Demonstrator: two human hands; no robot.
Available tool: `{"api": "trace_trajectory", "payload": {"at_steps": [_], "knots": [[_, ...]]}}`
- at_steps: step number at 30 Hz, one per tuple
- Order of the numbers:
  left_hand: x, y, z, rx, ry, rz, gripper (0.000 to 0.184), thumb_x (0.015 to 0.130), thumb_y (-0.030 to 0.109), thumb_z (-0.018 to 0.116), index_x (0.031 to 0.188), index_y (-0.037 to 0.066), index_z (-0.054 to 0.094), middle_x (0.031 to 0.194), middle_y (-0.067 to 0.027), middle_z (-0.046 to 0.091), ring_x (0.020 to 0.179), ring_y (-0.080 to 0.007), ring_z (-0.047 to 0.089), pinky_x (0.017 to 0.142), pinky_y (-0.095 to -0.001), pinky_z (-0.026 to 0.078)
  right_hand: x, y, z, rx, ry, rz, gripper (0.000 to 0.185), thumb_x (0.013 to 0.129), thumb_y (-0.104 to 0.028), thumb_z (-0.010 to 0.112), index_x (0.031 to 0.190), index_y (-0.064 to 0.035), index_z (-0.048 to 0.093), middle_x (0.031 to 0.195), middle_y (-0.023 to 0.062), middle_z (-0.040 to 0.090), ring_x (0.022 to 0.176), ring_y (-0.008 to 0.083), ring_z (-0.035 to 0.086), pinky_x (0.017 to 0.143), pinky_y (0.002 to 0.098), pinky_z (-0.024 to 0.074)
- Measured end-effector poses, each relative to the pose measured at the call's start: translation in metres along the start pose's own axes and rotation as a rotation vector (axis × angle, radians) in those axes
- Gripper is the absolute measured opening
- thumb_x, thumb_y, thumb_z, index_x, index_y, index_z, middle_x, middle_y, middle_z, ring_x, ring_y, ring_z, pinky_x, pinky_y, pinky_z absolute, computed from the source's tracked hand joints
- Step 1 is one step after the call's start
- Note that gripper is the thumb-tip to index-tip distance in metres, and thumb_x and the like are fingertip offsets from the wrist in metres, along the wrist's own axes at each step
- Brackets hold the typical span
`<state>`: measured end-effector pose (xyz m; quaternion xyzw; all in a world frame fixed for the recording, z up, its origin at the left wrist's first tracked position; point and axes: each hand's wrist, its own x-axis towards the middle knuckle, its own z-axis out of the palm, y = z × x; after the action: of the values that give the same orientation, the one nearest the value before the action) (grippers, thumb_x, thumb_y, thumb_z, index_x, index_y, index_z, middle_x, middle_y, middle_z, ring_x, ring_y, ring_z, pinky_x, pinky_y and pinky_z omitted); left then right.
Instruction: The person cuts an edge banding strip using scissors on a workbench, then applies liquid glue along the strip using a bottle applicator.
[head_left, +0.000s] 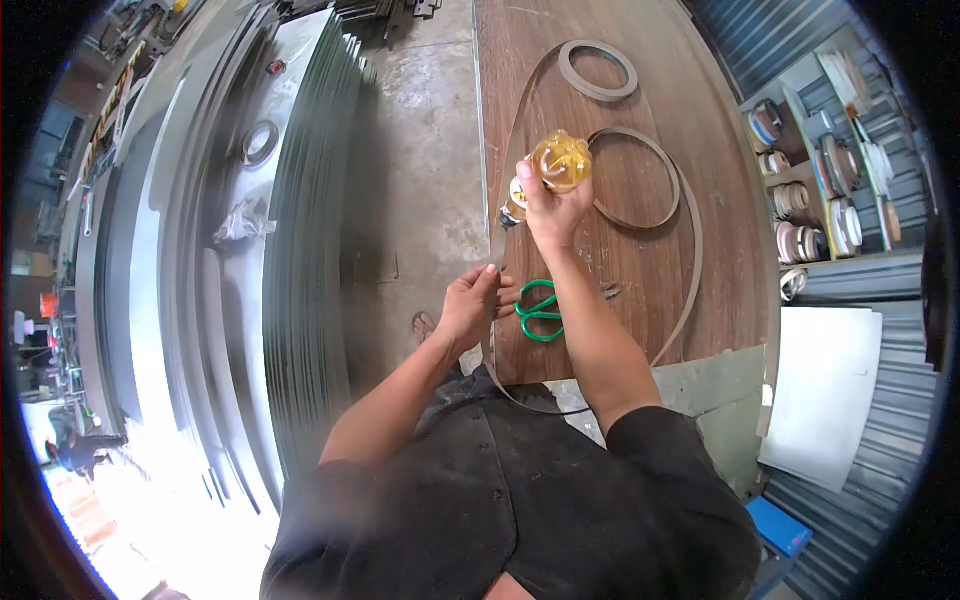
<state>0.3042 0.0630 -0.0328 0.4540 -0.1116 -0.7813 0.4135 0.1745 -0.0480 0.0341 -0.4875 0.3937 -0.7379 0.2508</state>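
My right hand (pixel 556 208) is wrapped round a clear bottle (pixel 563 162) of yellow liquid, held tilted above the brown wood-grain table (pixel 630 290). Below and left of it, my left hand (pixel 478 305) pinches a thin edging strip (pixel 496 245) near the table's left edge. The strip runs up along that edge and also loops down in front of my shirt. Green-handled scissors (pixel 541 322) lie between my two forearms, their blades partly hidden by the right one. Two coils of band, an upper one (pixel 598 70) and a wider lower one (pixel 660 178), lie farther up the table.
Stacked sheets and panels (pixel 310 260) stand to the left, with a tape roll (pixel 260 143) and crumpled plastic (pixel 244 220) on top. Shelves at the right hold several rolls (pixel 800 243). A white board (pixel 822 390) leans on the corrugated wall.
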Motion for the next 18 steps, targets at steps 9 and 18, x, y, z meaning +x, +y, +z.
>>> {"api": "trace_trajectory", "payload": {"at_steps": [9, 18], "knots": [[-0.009, -0.007, -0.005, 0.308, -0.146, 0.148, 0.018, 0.101, 0.018, 0.051, 0.108, 0.002, 0.057, 0.102, -0.01, 0.069, 0.072, -0.0124, 0.067, 0.054, -0.0248, 0.048, -0.018, -0.004, -0.007, 0.068, -0.048, 0.081, 0.044, 0.077, -0.019, 0.085, 0.105, -0.0021, 0.056, 0.085, 0.0019, 0.065, 0.071, 0.0095, 0.062, 0.063, 0.0258, 0.0516], [-0.002, -0.015, -0.013, 0.006, -0.25, 0.134, 0.03, 0.096, 0.005, 0.047, 0.125, -0.002, 0.048, 0.121, -0.0151, 0.064, 0.088, -0.0182, 0.069, 0.069, -0.0301, 0.055, -0.013, -0.032, -0.01, 0.091, -0.128, 0.091, 0.046, 0.075, -0.022, 0.087, 0.104, -0.0028, 0.057, 0.082, 0.0005, 0.063, 0.067, 0.0085, 0.06, 0.061, 0.0251, 0.0508]]}}
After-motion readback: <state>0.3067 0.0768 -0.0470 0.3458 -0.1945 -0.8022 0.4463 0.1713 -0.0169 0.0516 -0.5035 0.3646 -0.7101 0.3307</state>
